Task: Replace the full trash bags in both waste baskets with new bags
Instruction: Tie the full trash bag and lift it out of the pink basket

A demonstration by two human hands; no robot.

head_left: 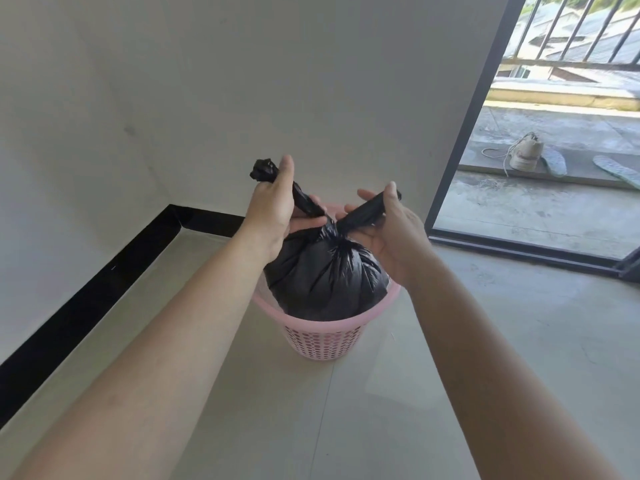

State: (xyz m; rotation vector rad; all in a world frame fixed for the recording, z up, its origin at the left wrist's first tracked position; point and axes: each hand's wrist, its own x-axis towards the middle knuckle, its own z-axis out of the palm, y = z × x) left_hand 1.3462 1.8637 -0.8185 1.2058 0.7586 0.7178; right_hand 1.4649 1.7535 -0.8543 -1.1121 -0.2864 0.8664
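- Along the bottom edge, nearest the camera, two bare forearms reach forward over the pale tiled floor [346,427], covering its lower corners.
- Just beyond them, a pink perforated waste basket [323,342] stands on the tiles, out from the room's corner.
- A full black trash bag [325,278] sits inside the basket and bulges above its rim. Its mouth is gathered into two twisted tails.
- The left hand [273,209] is curled round the left tail, whose crumpled end sticks out above the fist.
- The right hand [388,233] grips the right tail with fingers and thumb wrapped round it.
- Behind the basket, a black skirting board [86,299] runs along the foot of the white wall [242,81].
- Farther right, a dark door frame [464,133] opens onto a concrete balcony.
- Out there lie a beige sneaker [524,154] and two insoles [554,162], with a metal railing [571,36] farthest off.
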